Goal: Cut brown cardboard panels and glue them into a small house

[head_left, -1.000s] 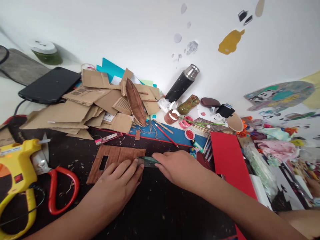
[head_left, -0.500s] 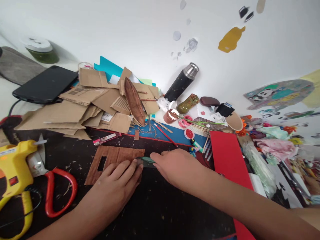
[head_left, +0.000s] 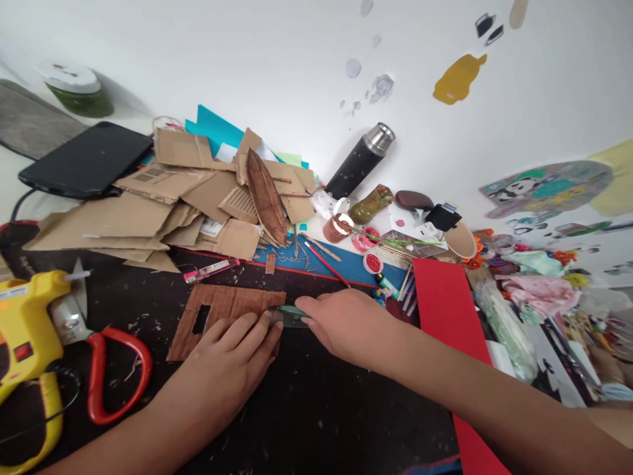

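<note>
My left hand (head_left: 237, 349) lies with its fingers stretched out, pressing on a brown-painted piece of cardboard (head_left: 222, 300) with a small rectangular cut-out. Beneath its fingertips, at the cardboard's right edge, is a clear strip (head_left: 293, 320) that looks like a ruler. My right hand (head_left: 346, 326) grips a green cutter knife (head_left: 289, 309), its tip pointing left at the cardboard, close to my left fingertips. Whether the blade touches the cardboard I cannot tell. A boat-shaped brown cardboard piece (head_left: 266, 198) leans on the pile behind.
At left lie a yellow glue gun (head_left: 30, 330) and red-handled scissors (head_left: 143, 369). Cardboard scraps (head_left: 113, 218) are piled behind. A black flask (head_left: 356, 165), an open paint jar (head_left: 337, 227) and a red pencil (head_left: 324, 260) stand or lie farther back. Red card (head_left: 445, 297) is at right.
The view has shifted slightly. Both hands, the cutter knife and the cardboard keep nearly the same places relative to each other.
</note>
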Demonstrator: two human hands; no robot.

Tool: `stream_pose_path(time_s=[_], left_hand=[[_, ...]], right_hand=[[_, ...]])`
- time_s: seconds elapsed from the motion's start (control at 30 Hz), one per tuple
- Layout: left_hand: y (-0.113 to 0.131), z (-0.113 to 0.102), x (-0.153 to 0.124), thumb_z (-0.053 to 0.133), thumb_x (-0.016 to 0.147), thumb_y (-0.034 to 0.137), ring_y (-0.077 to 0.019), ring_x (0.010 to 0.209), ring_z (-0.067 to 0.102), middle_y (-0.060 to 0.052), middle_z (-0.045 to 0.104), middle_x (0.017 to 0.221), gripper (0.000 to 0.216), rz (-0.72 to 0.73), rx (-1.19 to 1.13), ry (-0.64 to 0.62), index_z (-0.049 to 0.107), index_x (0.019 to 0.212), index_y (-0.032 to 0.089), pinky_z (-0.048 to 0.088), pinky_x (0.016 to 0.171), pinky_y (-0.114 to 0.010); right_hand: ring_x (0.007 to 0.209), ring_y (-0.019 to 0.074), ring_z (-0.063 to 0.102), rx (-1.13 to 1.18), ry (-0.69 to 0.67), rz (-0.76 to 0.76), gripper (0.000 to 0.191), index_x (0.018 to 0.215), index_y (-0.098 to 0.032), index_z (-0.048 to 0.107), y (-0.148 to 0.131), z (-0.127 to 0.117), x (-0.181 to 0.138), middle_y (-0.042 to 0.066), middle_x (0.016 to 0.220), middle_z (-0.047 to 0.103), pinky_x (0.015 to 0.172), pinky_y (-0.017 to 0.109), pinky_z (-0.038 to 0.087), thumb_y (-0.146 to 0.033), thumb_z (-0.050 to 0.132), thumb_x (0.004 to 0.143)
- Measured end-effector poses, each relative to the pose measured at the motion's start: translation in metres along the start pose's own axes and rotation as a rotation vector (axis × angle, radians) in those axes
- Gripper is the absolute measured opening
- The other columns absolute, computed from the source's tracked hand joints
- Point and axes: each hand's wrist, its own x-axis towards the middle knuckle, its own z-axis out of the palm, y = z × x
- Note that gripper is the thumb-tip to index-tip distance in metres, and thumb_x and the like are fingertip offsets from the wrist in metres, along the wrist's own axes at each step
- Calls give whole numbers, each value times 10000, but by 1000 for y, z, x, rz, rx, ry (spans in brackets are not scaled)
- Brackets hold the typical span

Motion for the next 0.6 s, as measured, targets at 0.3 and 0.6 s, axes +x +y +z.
stream_pose_path(time_s=[0.3, 0.6], left_hand=[[0, -2, 2, 446, 1070, 178, -308, 1149, 626, -124, 785, 1245, 396, 19, 32, 9, 765, 1303, 157, 423, 966, -447], [-2, 0, -1, 448, 1062, 173, -326, 1156, 619, -131, 780, 1277, 407, 19, 19, -7, 754, 1327, 133, 423, 948, -459]], right_hand=[[775, 239, 737, -22, 33, 5, 167, 1203, -191, 654, 1, 2, -4, 85, 964, 789, 561, 334, 299, -201, 558, 1066], [756, 229, 716, -18, 26, 2, 169, 1199, -198, 655, 4, 2, -4, 76, 968, 783, 561, 330, 295, -190, 564, 1056]])
